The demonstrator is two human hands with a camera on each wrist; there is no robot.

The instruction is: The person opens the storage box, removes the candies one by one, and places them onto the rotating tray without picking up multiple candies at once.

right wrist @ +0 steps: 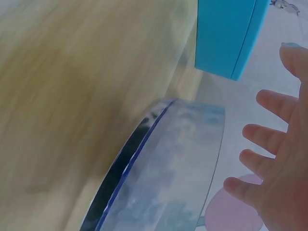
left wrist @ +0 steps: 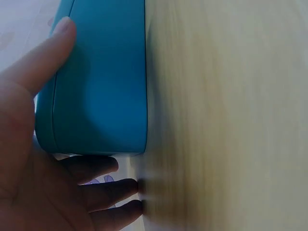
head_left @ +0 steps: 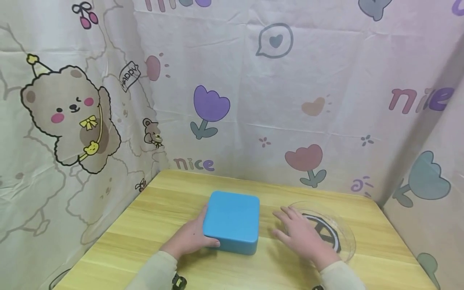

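Find blue box [head_left: 233, 215] flat on table [head_left: 145, 217], near middle, with seam running along wall close to top edge in both wrist views. Find left hand [head_left: 190, 237] at near left corner of box, taking hold round it, thumb bent across front wall, other fingers reaching along and beyond left side; cannot tell firmness of grip. Note right hand [head_left: 302, 237] to right of box and well apart from it, wide open, fingers spread, grasping nothing. Find clear bowl [head_left: 349, 235] on table beneath and just beside right hand; cannot confirm contact between the two. Note dark-and-white shape [head_left: 334, 233] visible through bowl, partly covered by right hand in head view; cannot tell whether inside or underneath. Record blue line along bowl in right wrist view. Note pale sleeves [head_left: 156, 272] on both arms. Record printed cloth [head_left: 246, 80] behind table and at either side, bearing bear [head_left: 74, 104], purple tulip [head_left: 211, 105] and lettering.
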